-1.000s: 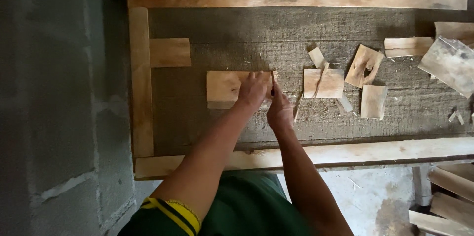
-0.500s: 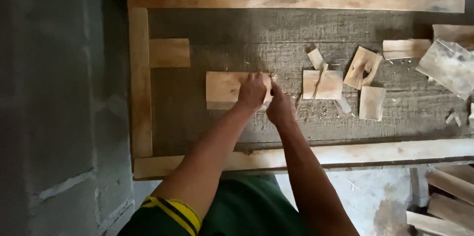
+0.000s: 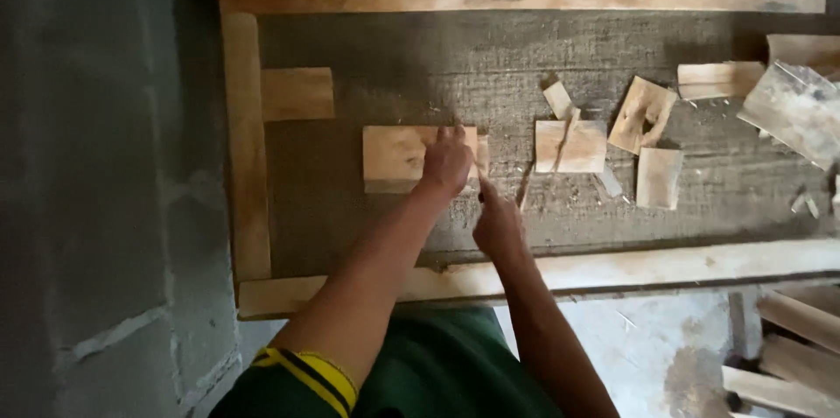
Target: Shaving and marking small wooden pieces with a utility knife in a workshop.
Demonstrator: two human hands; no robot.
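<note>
A flat rectangular wooden block (image 3: 394, 155) lies on the rough grey bench top (image 3: 394, 77). My left hand (image 3: 448, 160) rests over the block's right end and holds it down, fingers spread across its top edge. My right hand (image 3: 499, 227) sits a little nearer to me, just right of the block and off it, with its fingers curled. A thin dark tip pokes out of that hand toward the block's corner. I cannot tell whether it is a finger or a small tool.
Pale wooden rails (image 3: 245, 147) frame the bench on the left, far and near sides. Another block (image 3: 297, 92) lies near the left rail. Several split wood pieces (image 3: 570, 145) lie scattered to the right. Loose planks (image 3: 787, 357) lie on the floor at lower right. A grey block wall (image 3: 87, 164) stands on the left.
My right hand has drawn back from the block's right end toward me. My left hand stays on the block, which has not moved.
</note>
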